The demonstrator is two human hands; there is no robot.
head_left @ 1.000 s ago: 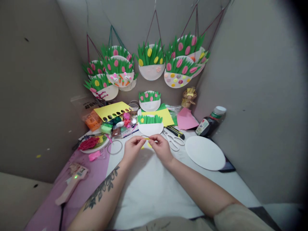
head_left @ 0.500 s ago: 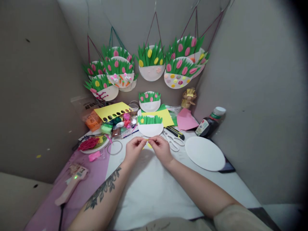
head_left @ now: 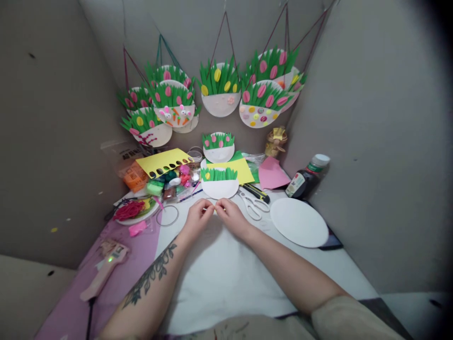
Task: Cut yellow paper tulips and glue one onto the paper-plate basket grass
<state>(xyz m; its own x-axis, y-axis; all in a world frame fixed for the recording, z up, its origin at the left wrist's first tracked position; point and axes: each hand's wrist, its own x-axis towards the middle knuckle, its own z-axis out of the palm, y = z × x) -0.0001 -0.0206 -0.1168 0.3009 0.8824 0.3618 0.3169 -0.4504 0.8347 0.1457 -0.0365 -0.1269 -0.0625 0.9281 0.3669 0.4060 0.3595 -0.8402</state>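
My left hand (head_left: 200,215) and my right hand (head_left: 230,215) meet fingertip to fingertip over the white table. Both are closed in a pinch around a small yellow paper piece (head_left: 214,210); little of it shows, and its shape is hidden by the fingers. Just beyond my hands lies a half paper plate (head_left: 220,190) with green paper grass along its straight edge and one yellow oval stuck on the grass. White-handled scissors (head_left: 254,208) lie to the right of my right hand.
A cutter knife (head_left: 256,192), white plate (head_left: 299,222) and dark bottle (head_left: 307,176) are on the right. Left are a glue gun (head_left: 104,274), a plate of red cord (head_left: 130,210) and clay packets (head_left: 155,188). Yellow card (head_left: 244,170) lies behind; decorated plates (head_left: 221,105) hang above.
Yellow paper that showed below my fingers is now mostly hidden between them. My hands stay together, and the whole view has shifted slightly.
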